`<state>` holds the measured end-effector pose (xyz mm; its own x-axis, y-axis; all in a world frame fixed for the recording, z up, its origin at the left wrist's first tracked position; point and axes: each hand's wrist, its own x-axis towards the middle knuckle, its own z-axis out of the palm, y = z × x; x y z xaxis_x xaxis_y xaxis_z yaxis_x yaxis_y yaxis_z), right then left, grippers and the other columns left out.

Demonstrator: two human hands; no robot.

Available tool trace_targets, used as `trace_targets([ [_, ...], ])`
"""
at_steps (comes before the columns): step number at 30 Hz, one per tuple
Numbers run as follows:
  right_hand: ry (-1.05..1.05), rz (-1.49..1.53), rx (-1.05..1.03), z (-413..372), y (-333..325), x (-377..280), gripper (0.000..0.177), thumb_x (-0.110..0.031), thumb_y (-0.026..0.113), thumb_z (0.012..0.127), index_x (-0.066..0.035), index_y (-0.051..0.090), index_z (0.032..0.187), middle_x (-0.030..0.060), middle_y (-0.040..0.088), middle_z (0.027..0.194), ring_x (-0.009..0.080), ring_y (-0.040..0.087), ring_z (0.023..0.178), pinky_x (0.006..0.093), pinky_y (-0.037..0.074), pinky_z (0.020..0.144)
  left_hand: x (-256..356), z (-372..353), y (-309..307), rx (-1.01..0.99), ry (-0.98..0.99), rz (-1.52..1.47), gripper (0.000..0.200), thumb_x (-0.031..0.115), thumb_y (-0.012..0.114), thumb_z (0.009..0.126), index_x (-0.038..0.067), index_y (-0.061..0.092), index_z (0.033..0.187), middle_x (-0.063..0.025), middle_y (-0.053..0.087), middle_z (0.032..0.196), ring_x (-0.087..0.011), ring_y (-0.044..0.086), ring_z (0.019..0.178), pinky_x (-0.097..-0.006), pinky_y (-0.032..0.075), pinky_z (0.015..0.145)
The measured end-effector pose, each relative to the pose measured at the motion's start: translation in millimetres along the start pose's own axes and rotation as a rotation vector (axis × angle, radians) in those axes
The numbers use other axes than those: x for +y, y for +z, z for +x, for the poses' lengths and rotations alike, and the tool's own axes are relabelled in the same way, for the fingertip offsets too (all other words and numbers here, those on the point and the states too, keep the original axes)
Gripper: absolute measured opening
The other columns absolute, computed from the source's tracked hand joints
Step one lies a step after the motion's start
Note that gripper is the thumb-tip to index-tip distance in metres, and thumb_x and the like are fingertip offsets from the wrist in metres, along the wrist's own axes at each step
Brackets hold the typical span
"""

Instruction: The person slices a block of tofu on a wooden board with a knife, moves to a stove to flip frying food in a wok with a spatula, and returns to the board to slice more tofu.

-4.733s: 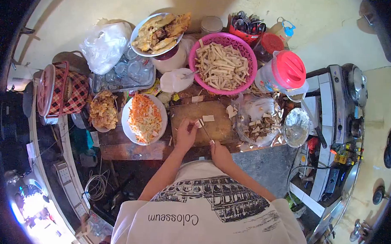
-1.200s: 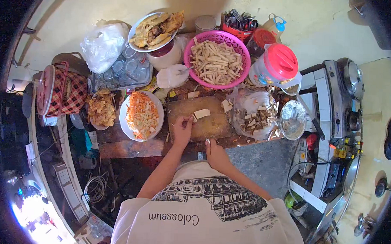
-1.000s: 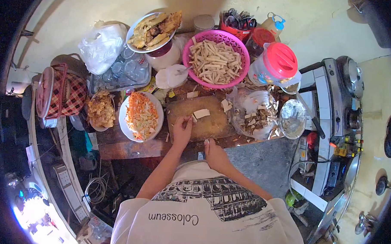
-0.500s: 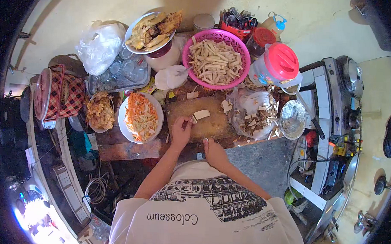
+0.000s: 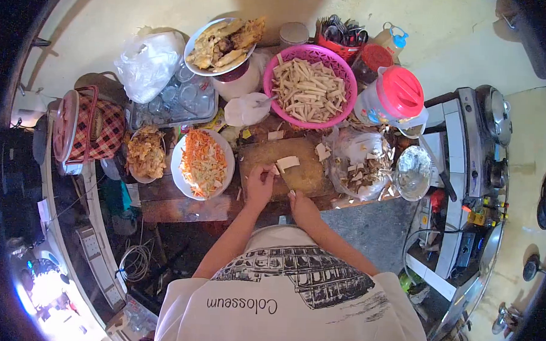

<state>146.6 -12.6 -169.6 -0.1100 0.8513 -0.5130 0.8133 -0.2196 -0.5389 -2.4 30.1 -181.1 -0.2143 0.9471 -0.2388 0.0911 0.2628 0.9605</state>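
Note:
On the wooden cutting board point(image 5: 312, 181) lies a pale, flat-sided cut piece point(image 5: 290, 162). My left hand point(image 5: 260, 182) is closed at its left end, the fingertips pinching a small pale slice point(image 5: 276, 170). My right hand point(image 5: 302, 206) is at the board's near edge, closed round a knife point(image 5: 286, 182) whose handle is mostly hidden in the fist. The thin blade slants up and left toward the left fingertips. Beyond the board, a pink basket point(image 5: 351, 104) holds many pale cut sticks.
Left of the board are a plate of shredded orange and white vegetables point(image 5: 204, 162) and a bowl of fried food point(image 5: 146, 154). A plastic bag with peelings point(image 5: 363, 167) and a metal bowl point(image 5: 413, 175) stand to the right. A pink-lidded pitcher point(image 5: 396, 96) is behind them.
The whole view has shifted slightly right and down. My left fingers have drawn closer to the pale piece's near left end, and the knife blade now shows beside them.

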Motion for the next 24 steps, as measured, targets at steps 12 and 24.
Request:
trace_targets([
  [12,-0.023,0.130,-0.042,-39.4,-37.2,-18.2,0.034,-0.033,0.031,0.096,-0.001,0.044,0.099,0.0307,0.058,0.079,0.0499,0.055,0.075,0.0572,0.041,0.066,-19.6,0.9,1.0,0.012,-0.047,-0.141,0.014,0.013,0.060,0.087,0.000,0.057,0.089,-0.0069,0.059,0.084,-0.0134,0.060,0.075,-0.0256,0.052,0.063],
  [24,-0.036,0.130,-0.017,-40.5,-27.2,-23.2,0.033,-0.029,0.033,0.096,0.002,0.044,0.098,0.0315,0.057,0.072,0.0495,0.055,0.070,0.0565,0.042,0.063,-10.2,-0.3,-0.8,0.027,-0.036,-0.006,0.012,0.010,0.060,0.086,-0.002,0.057,0.084,-0.0070,0.060,0.086,-0.0115,0.058,0.075,-0.0247,0.048,0.064],
])
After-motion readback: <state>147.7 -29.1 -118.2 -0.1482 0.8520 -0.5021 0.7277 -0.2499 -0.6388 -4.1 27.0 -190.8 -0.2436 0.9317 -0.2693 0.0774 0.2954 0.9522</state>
